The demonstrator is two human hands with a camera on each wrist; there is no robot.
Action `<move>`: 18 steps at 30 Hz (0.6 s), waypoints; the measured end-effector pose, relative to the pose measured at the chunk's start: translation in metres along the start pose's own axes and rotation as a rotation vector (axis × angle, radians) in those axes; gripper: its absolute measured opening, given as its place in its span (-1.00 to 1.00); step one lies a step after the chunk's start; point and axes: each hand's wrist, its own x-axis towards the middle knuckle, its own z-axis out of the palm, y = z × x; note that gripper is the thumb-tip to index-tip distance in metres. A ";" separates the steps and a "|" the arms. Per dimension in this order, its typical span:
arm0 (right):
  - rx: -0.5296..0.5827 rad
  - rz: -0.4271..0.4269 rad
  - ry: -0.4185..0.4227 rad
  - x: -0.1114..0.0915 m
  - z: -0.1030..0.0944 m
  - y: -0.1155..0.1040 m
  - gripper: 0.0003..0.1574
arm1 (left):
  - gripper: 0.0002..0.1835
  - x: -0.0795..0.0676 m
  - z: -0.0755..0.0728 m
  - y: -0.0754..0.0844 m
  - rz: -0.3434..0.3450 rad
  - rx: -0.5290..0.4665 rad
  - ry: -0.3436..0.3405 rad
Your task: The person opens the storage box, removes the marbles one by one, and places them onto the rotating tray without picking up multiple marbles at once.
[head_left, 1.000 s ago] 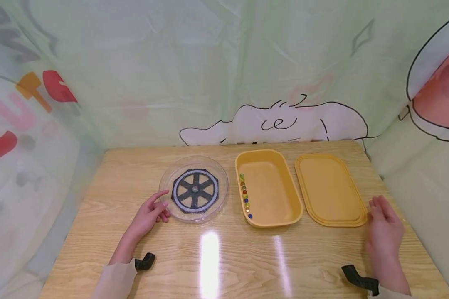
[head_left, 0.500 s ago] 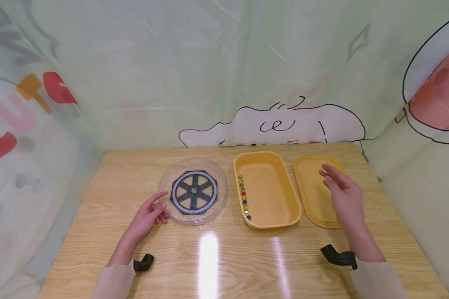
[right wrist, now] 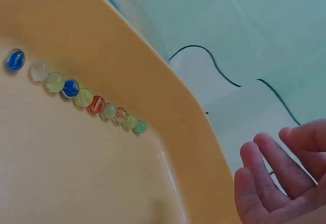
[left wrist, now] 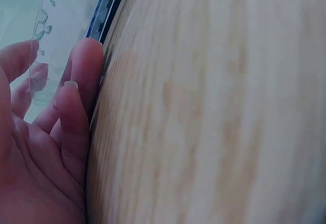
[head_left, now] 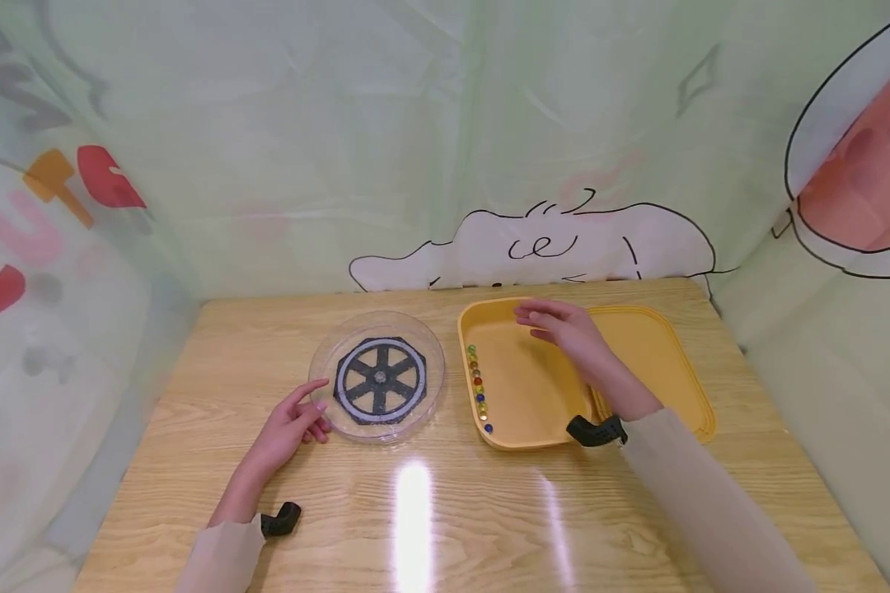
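My right grip point(head_left: 574, 339) is hovering over the yellow tub point(head_left: 526, 412), toward its one o'clock, fingers loosely bent and holding nothing. Ten glass marbles point(right wrist: 96, 105) are lying in a row along the tub's nine o'clock wall. My left grip point(head_left: 289, 430) is touching the clear round dish point(head_left: 377, 324) at its eight o'clock rim, fingers relaxed, clasping nothing firmly. A black six-spoked wheel point(head_left: 381, 377) is showing inside. At the tub's three o'clock, a yellow lid point(head_left: 656, 346) is lying on the table point(head_left: 341, 511).

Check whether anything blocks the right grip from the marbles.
Nothing visible does. In the head view, the right grip appears over the far right part of the yellow tub, with bare floor between it and the marbles along the left wall. The yellow lid lies beside the tub, not over it.
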 end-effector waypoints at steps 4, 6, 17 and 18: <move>-0.002 0.008 -0.042 0.024 0.013 0.005 -0.57 | -0.50 0.000 0.000 -0.001 0.000 -0.001 -0.006; 0.006 0.009 -0.054 0.034 0.019 0.009 -0.59 | -0.50 -0.001 0.000 -0.001 -0.005 -0.001 -0.003; -0.070 0.032 -0.044 0.066 0.037 0.035 -0.67 | -0.49 -0.001 0.000 0.001 -0.008 -0.017 -0.006; -0.077 0.035 -0.042 0.067 0.038 0.036 -0.67 | -0.49 -0.001 0.000 0.001 -0.009 -0.015 -0.005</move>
